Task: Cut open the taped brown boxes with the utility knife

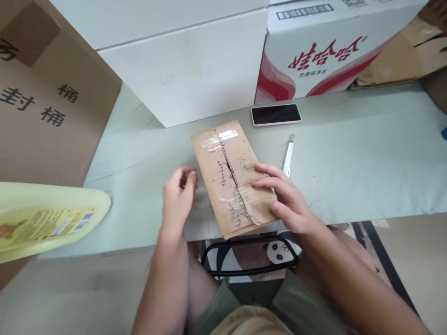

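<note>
A flat brown cardboard box [233, 181] lies at an angle near the front edge of the table. Its taped top seam is torn and pierced, with rows of small cuts beside it. My right hand [288, 197] rests on the box's right side, fingers spread and fingertips touching the top. Left of the box, my left hand [179, 195] is closed, thumb against curled fingers. Whatever it may hold is hidden. A white utility knife [288, 156] lies right of the box, partly behind my right fingers.
A phone [276, 114] lies behind the box. White cartons [195, 70] and a red-and-white water carton [314, 65] line the back. At left are a large brown carton [52, 116] and a yellow package [52, 218]. The pale green tabletop [356, 153] extends right.
</note>
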Demonstrator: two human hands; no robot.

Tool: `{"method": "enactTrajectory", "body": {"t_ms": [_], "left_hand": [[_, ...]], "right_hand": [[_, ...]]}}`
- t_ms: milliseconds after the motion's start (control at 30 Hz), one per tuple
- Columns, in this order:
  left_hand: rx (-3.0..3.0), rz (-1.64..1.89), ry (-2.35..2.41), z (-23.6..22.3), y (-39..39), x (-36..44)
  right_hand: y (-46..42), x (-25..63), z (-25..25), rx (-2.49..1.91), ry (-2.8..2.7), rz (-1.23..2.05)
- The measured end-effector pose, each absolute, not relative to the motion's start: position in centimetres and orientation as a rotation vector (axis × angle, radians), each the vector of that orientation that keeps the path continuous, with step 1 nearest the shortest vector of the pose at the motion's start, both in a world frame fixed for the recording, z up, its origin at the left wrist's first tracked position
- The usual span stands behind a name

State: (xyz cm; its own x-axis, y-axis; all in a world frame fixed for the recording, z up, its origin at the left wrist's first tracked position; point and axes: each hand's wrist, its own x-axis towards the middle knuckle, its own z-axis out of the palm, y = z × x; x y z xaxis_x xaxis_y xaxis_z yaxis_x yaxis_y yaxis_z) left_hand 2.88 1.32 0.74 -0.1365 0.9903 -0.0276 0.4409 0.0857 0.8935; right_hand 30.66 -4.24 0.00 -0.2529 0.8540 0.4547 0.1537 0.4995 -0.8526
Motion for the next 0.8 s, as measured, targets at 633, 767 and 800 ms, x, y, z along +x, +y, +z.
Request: {"method": "enactTrajectory", "body": {"t_ms": [633, 767, 800], "left_hand": [[2.307, 1.151, 1.039, 1.0, -1.2, 5.7], [2.302, 1.165, 1.052, 0.5, -1.1, 5.8], [2.29, 1.183, 1.06, 0.3, -0.9, 5.7]], "right_hand": [[-4.2, 30.0, -2.4, -0.82, -1.714, 0.789], [-4.3, 30.1, -2.4, -0.815, -1.697, 0.816], [-4.3, 30.0, -2.4, -0.81, -1.687, 0.831]]}}
